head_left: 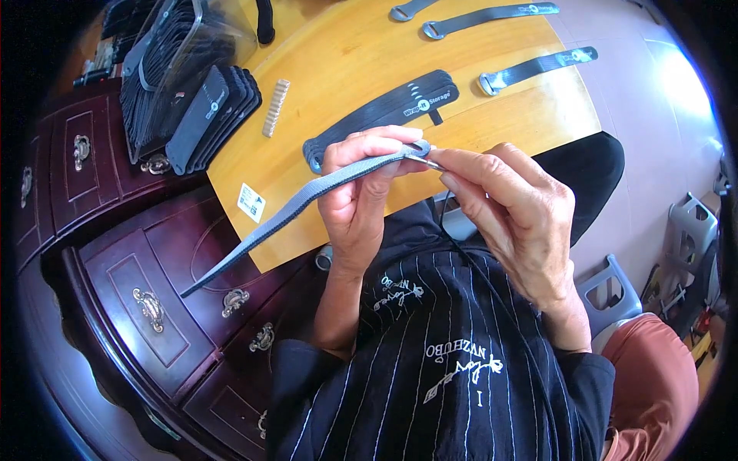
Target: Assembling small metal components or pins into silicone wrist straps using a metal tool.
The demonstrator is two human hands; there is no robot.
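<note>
My left hand (355, 200) is closed around one end of a grey strap (307, 188), whose dark-edged tail hangs away to the lower left. A grey ring (419, 146) shows at the gripped end. My right hand (515, 207) pinches a thin metal tool (425, 162), its tip touching the strap beside the ring. Its handle is hidden in my fingers, so I cannot tell its kind. Just beyond my hands a stack of black straps (377, 107) lies on the yellow wooden table (307, 84), with a short black piece (436, 117) against its near side.
Single ringed straps (538, 69) lie along the table's far right. At the left are bundled black straps (211, 115) by clear plastic, a ribbed tan strip (276, 107) and a white label (251, 202). Dark red drawers (146, 300) stand left; grey stools (611, 292) stand right.
</note>
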